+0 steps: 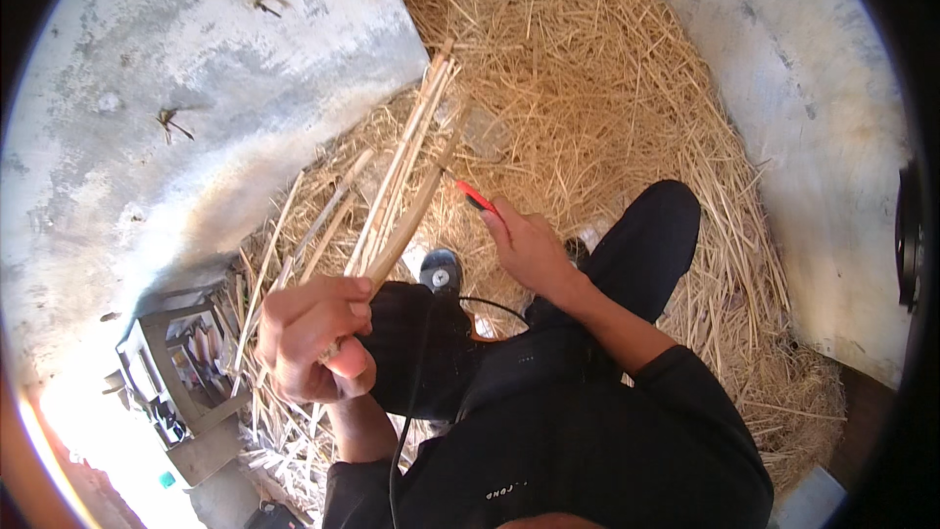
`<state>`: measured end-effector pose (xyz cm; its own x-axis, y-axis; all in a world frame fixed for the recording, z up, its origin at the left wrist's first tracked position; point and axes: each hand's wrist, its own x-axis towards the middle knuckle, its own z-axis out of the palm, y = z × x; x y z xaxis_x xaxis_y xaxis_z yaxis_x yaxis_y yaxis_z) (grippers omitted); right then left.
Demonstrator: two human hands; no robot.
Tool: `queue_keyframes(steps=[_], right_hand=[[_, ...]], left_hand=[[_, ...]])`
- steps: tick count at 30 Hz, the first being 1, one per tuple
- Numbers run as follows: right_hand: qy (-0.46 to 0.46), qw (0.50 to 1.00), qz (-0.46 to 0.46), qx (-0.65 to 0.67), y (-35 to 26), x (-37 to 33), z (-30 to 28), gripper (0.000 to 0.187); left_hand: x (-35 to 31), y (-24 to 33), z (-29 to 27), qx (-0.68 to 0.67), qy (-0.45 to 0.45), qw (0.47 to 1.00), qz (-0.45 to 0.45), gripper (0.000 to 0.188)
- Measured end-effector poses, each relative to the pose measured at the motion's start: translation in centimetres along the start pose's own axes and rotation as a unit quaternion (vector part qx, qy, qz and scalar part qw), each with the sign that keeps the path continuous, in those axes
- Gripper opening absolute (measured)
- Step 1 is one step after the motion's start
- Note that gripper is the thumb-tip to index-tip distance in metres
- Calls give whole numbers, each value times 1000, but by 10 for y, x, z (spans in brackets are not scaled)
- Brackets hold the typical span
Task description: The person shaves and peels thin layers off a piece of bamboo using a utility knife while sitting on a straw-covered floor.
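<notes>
Gripping pale strip [407, 223] in curled L hand [318, 338], red-handled tool [476, 197] in closed R hand [532, 250]; prob. best to work light & even, away from L hand.

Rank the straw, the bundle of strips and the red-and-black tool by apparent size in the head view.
1. Straw
2. Bundle of strips
3. Red-and-black tool, judged by the part showing beyond the right hand

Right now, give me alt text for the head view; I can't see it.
A person's left hand grips a bundle of pale strips; the right hand holds a red-and-black tool up to them. Loose straw lies below, between whitish walls.
</notes>
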<state>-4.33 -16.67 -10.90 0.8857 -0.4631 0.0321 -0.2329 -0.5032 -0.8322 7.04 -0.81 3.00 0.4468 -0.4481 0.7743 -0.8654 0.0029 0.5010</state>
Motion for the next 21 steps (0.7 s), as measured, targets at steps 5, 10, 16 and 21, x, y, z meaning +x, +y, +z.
queue_keyframes(steps=[5, 10, 16, 21], right_hand=[[34, 989, -75, 123, -55, -3, -25, 19], [-18, 999, 30, 12, 7, 7, 19, 17], [9, 997, -26, 75, -29, 1, 2, 20], [54, 992, -101, 54, -31, 1, 12, 22]], left_hand=[[-12, -3, 4, -59, 64, 996, -11, 46], [-15, -9, 6, -79, 81, 994, 5, 47], [-20, -8, 3, -67, 65, 996, -15, 48], [-20, -13, 5, -140, 68, 988, 6, 42]])
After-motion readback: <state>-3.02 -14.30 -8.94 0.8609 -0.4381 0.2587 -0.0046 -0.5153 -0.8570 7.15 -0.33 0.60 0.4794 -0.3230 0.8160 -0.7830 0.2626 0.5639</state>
